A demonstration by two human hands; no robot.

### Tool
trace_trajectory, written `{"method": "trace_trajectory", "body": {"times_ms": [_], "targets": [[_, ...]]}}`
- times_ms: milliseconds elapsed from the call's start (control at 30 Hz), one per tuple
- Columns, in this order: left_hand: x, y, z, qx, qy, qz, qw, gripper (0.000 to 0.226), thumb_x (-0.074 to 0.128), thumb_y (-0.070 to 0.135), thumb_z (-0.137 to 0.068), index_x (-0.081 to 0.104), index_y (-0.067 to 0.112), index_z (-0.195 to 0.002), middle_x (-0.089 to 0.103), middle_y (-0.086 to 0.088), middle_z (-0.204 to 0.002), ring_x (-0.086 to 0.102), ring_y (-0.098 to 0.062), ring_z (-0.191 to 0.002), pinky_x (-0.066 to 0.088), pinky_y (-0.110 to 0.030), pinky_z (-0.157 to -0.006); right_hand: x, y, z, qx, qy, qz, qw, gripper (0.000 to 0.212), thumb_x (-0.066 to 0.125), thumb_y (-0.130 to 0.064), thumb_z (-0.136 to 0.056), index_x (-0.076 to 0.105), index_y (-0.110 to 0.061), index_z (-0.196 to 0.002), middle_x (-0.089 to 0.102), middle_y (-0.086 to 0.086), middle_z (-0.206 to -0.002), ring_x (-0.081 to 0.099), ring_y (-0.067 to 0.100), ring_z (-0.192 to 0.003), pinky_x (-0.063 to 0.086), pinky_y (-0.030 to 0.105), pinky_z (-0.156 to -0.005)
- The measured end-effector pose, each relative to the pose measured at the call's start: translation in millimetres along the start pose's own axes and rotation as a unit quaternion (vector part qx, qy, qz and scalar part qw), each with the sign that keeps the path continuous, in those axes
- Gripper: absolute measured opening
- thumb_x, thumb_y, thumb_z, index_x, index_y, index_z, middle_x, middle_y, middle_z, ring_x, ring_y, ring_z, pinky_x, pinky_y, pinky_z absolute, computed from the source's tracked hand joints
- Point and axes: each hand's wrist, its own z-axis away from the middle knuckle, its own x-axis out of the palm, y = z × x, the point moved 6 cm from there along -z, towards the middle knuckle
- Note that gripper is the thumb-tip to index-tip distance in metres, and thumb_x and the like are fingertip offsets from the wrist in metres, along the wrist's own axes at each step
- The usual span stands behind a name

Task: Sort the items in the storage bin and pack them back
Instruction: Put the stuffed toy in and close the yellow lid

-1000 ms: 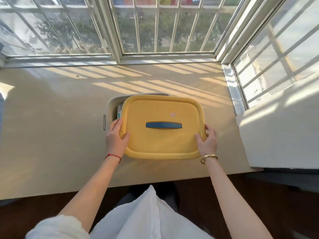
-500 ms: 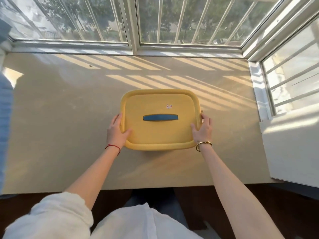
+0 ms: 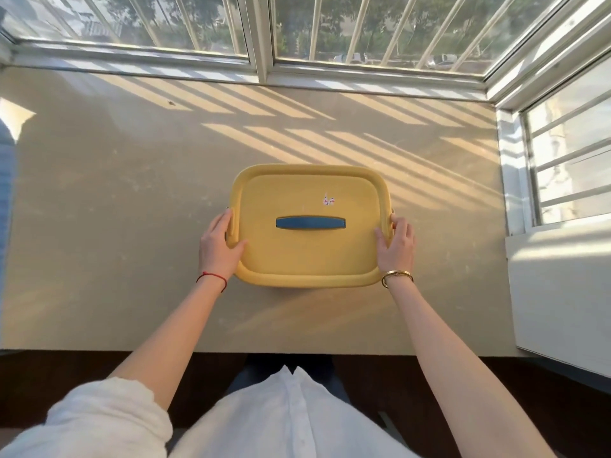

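Beige sill (image 3: 115, 226), sun-striped, barred windows (image 3: 363, 24) beyond. My left hand (image 3: 218, 247) and right hand (image 3: 395, 247) grip yellow lid (image 3: 307, 252) edges.

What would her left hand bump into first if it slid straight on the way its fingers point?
Probably nothing on the table: the left hand points along the yellow lid toward the window frame.

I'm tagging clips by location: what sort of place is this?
Probably a home bay-window ledge: barred corner windows overlooking trees, a wide beige stone sill, and a yellow plastic storage-bin lid on it.
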Motion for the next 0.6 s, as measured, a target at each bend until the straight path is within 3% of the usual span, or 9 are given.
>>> {"method": "trace_trajectory", "body": {"times_ms": [133, 300, 400, 500, 600], "targets": [[-3, -4, -3, -0.007, 0.02, 0.004, 1.0, 0.07, 0.074, 0.01, -0.081, 0.043, 0.016, -0.144, 0.051, -0.003, -0.138, 0.057, -0.025, -0.116, 0.046, -0.043, -0.103, 1, 2, -1, -0.014, 0.003, 0.0, 1.0, 0.041, 0.06, -0.029, -0.093, 0.051, -0.005, -0.125, 0.054, 0.014, -0.122, 0.048, 0.033, -0.112, 0.044, 0.043, -0.091], [-4, -6, -6, -0.005, 0.03, -0.007, 1.0, 0.065, 0.072, 0.008, -0.082, 0.047, 0.018, -0.141, 0.055, -0.003, -0.134, 0.06, -0.025, -0.113, 0.047, -0.044, -0.101, -2, 2, -7, -0.021, 0.011, -0.026, 0.999, 0.042, 0.064, -0.032, -0.091, 0.052, -0.01, -0.125, 0.056, 0.011, -0.114, 0.051, 0.026, -0.103, 0.039, 0.029, -0.081], [-2, -4, -5, -0.003, 0.034, -0.013, 0.999, 0.064, 0.071, 0.01, -0.083, 0.047, 0.019, -0.141, 0.054, -0.002, -0.136, 0.059, -0.025, -0.114, 0.047, -0.045, -0.101, -2, 4, -10, -0.008, 0.016, -0.045, 0.999, 0.041, 0.065, -0.033, -0.09, 0.053, -0.013, -0.124, 0.055, 0.008, -0.111, 0.052, 0.023, -0.099, 0.045, 0.035, -0.077], [-1, -4, -6, -0.012, 0.033, 0.002, 0.999, 0.066, 0.071, 0.01, -0.083, 0.044, 0.018, -0.143, 0.05, -0.004, -0.139, 0.056, -0.026, -0.118, 0.045, -0.046, -0.103, 0, 14, -8, 0.035, 0.033, -0.05, 0.998, 0.045, 0.07, -0.036, -0.085, 0.056, -0.016, -0.124, 0.053, 0.013, -0.111, 0.047, 0.029, -0.106, 0.043, 0.038, -0.086], [0, -9, -8, -0.044, 0.03, 0.029, 0.998, 0.071, 0.072, 0.01, -0.083, 0.04, 0.016, -0.146, 0.045, -0.007, -0.143, 0.054, -0.028, -0.121, 0.043, -0.048, -0.105, 2, 21, -8, 0.078, 0.021, -0.076, 0.994, 0.064, 0.073, -0.037, -0.082, 0.046, -0.015, -0.136, 0.048, 0.014, -0.126, 0.045, 0.028, -0.118, 0.038, 0.038, -0.098]]}}
